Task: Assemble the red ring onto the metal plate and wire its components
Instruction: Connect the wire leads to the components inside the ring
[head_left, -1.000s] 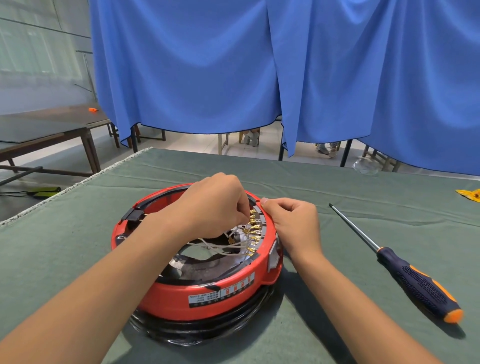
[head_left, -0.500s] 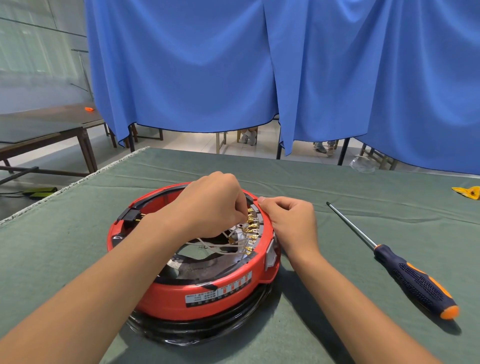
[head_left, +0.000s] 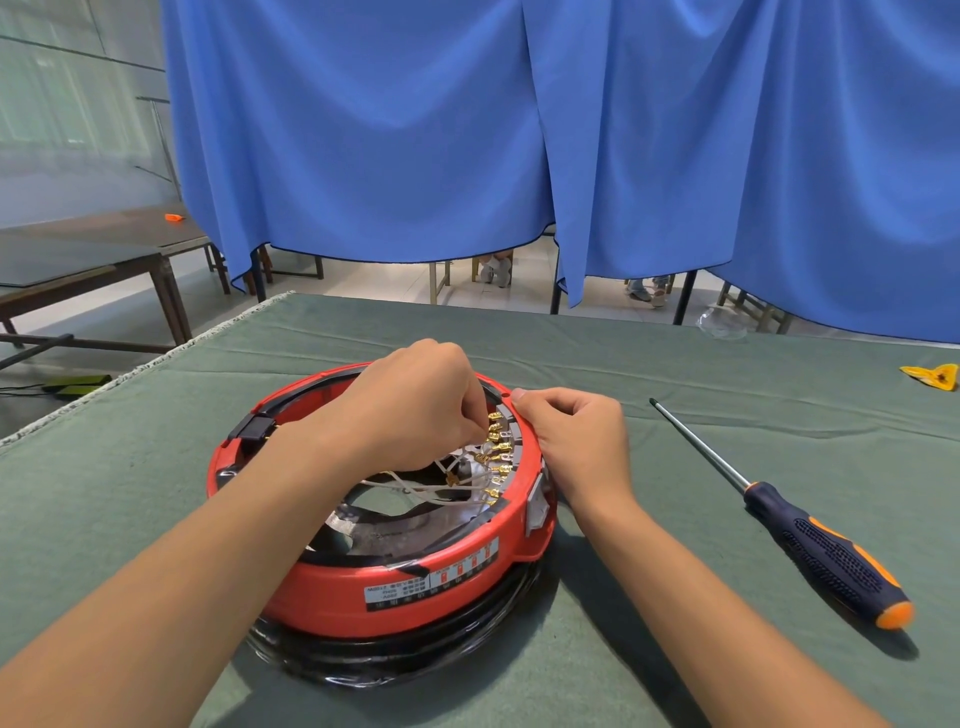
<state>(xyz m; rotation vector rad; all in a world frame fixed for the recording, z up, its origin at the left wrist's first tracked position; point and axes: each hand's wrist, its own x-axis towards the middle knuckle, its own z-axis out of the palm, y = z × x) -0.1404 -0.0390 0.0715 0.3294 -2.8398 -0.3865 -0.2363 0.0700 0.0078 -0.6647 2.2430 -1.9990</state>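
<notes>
While green felt (head_left: 675, 374) fronts blue curtains (head_left: 675, 156), left grip (head_left: 415, 410) pinches a terminal (head_left: 492, 431), right grip (head_left: 576, 441) curled, contents hidden.

A single wide-angle camera is sitting on the person's head, looking forward and down over the tabletop (head_left: 675, 374). It is viewing from close above both forearms, which are entering from the bottom edge and reaching to the red ring (head_left: 395, 587) in the lower middle of the frame. The left hand (head_left: 415, 410) and right hand (head_left: 576, 441) are lying near the centre. Farther off, the lens is taking in a blue curtain (head_left: 519, 130) across the upper half, with straight lines bending slightly at the edges. There is no second view.
</notes>
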